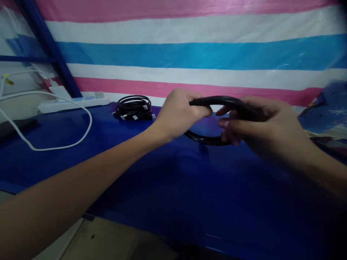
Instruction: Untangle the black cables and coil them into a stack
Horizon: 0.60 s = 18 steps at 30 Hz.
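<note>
A coiled black cable (208, 139) is held up in a loop above the blue table, between my two hands. My left hand (182, 110) is closed round the coil's left side, thumb and fingers pinching its upper strands. On the right side, my right hand (257, 121) curls its fingers around the same loop; that hand is slightly blurred. Its thumb and fingertips point toward my left hand. The cable's ends are hidden. Further back to the left lies a pile of coiled black cables (134, 107) with pale-capped connectors.
At the back left a white power strip (78, 103) holds a white plug (60, 90), and a white cord (67, 146) loops over the blue table (189, 202). A dark flat object (18, 127) lies at the left edge. Behind hangs a striped sheet (189, 54) beside a blue post (65, 72).
</note>
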{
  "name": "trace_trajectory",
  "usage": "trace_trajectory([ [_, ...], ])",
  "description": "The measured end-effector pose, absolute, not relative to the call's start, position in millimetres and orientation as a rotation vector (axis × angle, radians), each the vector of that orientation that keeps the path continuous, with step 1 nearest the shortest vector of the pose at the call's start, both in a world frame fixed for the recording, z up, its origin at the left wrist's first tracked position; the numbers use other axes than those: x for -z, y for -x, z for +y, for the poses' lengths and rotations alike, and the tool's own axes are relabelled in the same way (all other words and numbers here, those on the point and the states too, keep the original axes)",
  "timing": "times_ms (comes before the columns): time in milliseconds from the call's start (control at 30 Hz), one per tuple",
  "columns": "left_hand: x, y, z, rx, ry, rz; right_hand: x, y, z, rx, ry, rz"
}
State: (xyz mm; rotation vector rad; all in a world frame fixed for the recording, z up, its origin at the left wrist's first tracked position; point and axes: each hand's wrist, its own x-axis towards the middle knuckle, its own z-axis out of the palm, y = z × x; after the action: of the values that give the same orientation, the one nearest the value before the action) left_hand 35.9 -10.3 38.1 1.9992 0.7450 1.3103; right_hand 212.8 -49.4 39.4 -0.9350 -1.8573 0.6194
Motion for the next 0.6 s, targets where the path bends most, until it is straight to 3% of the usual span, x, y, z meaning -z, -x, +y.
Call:
trace_trajectory([
  [133, -31, -37, -8, -1.300, -1.670, 0.525, -42, -209, -54, -1.027, 0.868, -1.697],
  [267, -26, -40, -10, -0.963, -1.482, 0.410, -40, -211, -54, -1.123, 0.983, -1.457],
  [500, -45, -32, -18, -0.435, -1.660, 0.378, -41, -213, -57, -0.637, 1.132, -1.852],
  [600, -46, -33, -19, -0.449, -1.671, 0.441, -42, -211, -59, -0.546, 1.120, -1.917],
])
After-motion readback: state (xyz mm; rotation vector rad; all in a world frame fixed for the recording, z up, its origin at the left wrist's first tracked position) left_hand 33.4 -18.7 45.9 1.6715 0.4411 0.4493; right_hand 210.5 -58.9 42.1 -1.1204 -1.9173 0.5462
